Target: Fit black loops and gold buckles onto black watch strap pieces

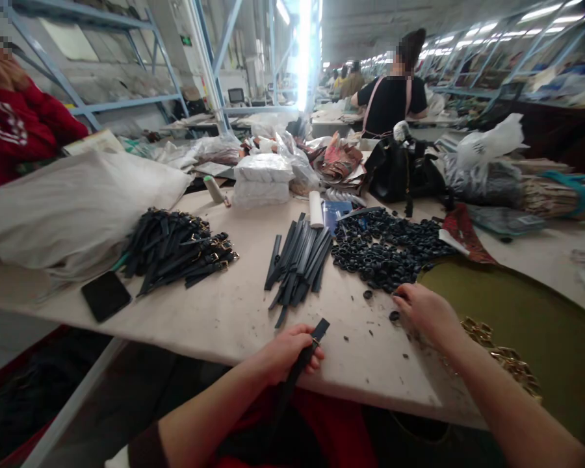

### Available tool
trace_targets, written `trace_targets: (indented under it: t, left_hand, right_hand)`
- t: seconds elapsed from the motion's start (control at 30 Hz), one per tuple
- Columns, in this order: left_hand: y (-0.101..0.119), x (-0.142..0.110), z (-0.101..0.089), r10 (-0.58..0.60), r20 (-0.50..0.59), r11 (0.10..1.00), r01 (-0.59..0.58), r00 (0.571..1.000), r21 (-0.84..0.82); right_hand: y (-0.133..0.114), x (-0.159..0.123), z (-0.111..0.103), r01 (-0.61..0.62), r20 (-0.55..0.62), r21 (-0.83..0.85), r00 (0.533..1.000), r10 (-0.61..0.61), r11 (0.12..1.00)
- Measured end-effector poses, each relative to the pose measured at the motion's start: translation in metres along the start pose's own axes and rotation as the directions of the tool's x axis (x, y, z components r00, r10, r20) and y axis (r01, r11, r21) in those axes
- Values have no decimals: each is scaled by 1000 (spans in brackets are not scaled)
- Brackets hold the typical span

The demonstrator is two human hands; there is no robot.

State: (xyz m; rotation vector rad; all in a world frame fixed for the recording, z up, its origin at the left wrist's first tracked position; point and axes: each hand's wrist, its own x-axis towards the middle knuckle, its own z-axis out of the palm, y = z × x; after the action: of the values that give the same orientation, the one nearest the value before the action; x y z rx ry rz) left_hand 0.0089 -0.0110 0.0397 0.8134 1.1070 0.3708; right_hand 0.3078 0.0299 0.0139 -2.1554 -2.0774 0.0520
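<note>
A dark buckled strap (296,372) is crossing the table (224,318)'s near edge at six o'clock, the left hand (288,350) gripping it in curled fingers. At four o'clock the right hand (425,311) is half-curling its fingers beside black loops (394,240), leaving any hold unclear. A strap heap (168,252) is lying at nine o'clock.

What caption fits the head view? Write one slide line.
Left hand grips a dark strap; right hand is beside the heap of black loops.

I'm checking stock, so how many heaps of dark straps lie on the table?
2: the buckled straps beside the phone, and the plain straps in the middle. More may be hidden behind the white bag.
</note>
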Motion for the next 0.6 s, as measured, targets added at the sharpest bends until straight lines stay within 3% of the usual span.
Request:
trace_targets:
  t: [0.07, 0.1, 0.17, 0.23, 0.3, 0.47, 0.6]
  left_hand:
    - [0, -4, 2, -34, 54, 996, 38, 998, -81]
    - [0, -6, 2, -40, 85, 992, 49, 996, -112]
    - [0, -11, 2, -42, 147, 983, 66, 988, -169]
    - [1, -16, 0, -35, 210, 970, 84, 977, -228]
    - [1, -20, -3, -20, 277, 950, 104, 961, -295]
    - [2, -30, -9, 20, 362, 922, 123, 932, -368]
    - [0, -33, -9, 41, 370, 953, 75, 928, -293]
  right_hand:
    - [-14, -11, -1, -63, 10, 251, 998, 62, 966]
    - [-25, -18, -1, -98, 44, 425, 995, 87, 900]
    - [-52, -34, 0, -168, 154, 725, 985, 81, 668]
    - [-81, -50, 1, -234, 242, 865, 969, 39, 443]
    - [-103, -62, 3, -287, 296, 905, 955, 18, 315]
    - [-122, -76, 9, -363, 364, 918, 931, 22, 157]
    - [-126, -83, 10, -428, 436, 888, 900, 11, -169]
